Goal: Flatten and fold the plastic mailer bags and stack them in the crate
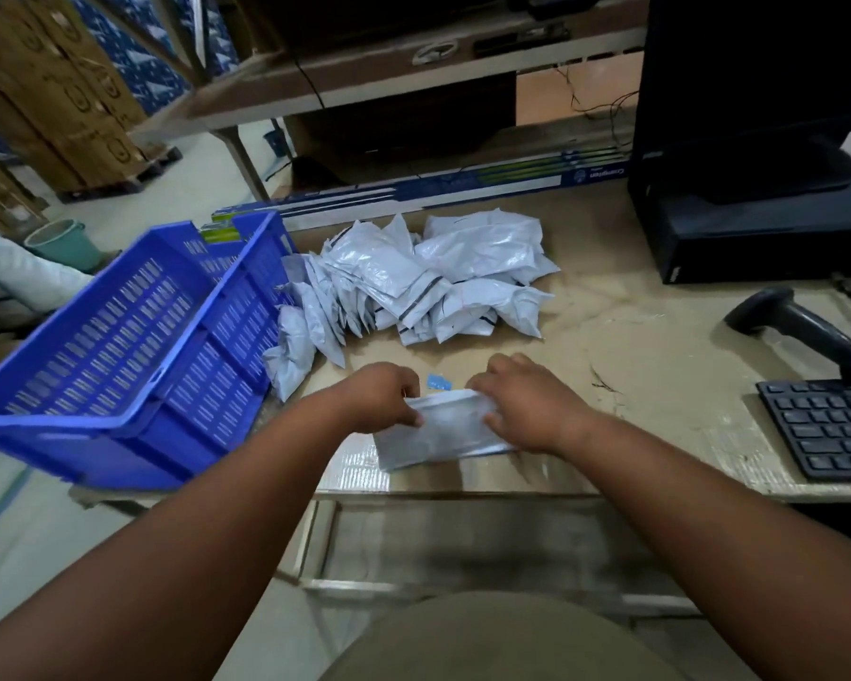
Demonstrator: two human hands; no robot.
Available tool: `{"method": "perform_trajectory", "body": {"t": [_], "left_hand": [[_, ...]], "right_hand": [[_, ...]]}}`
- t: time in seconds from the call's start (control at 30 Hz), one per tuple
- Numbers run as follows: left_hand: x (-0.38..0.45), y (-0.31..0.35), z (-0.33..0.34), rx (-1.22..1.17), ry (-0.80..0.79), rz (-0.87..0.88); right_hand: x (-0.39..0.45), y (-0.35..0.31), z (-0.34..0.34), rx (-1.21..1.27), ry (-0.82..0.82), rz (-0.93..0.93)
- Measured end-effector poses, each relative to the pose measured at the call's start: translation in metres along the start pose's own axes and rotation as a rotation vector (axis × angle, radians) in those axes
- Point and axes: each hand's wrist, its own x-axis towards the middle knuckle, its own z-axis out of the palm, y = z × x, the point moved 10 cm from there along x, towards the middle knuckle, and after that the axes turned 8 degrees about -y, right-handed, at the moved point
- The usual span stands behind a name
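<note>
One grey plastic mailer bag point(443, 430) lies on the table near its front edge, partly folded. My left hand point(382, 398) grips its left end, fingers curled over the edge. My right hand point(522, 400) grips its right end the same way. A heap of several crumpled grey mailer bags point(413, 277) sits further back on the table. The blue plastic crate point(133, 346) stands at the left, tilted and hanging over the table's left edge; its inside looks bare.
A black keyboard point(826, 430) and a barcode scanner point(802, 326) lie at the right. A black computer case point(757, 189) stands at the back right. A long blue box point(463, 189) runs along the table's back. A small blue scrap point(438, 382) lies between my hands.
</note>
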Motion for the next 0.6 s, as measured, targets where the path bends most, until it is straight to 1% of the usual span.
{"method": "perform_trajectory", "body": {"t": [0.1,0.2,0.27,0.4,0.5,0.6], "left_hand": [[-0.037,0.001,-0.021,0.023,0.004,-0.024],[-0.073,0.0,-0.058,0.17,0.049,-0.039],[-0.095,-0.01,-0.091,0.247,0.101,-0.068],[-0.13,-0.063,-0.16,0.257,0.195,-0.134],[-0.139,-0.112,-0.205,0.22,0.258,-0.123],[-0.141,-0.166,-0.243,0.151,0.321,-0.106]], "right_hand": [[0.019,-0.025,-0.034,0.054,-0.037,-0.124],[0.042,-0.066,-0.081,0.059,-0.076,-0.257],[0.063,-0.096,-0.112,0.052,-0.08,-0.305],[0.112,-0.161,-0.165,-0.024,-0.086,-0.356],[0.15,-0.211,-0.199,-0.094,-0.079,-0.38],[0.197,-0.259,-0.226,-0.111,-0.091,-0.36]]}}
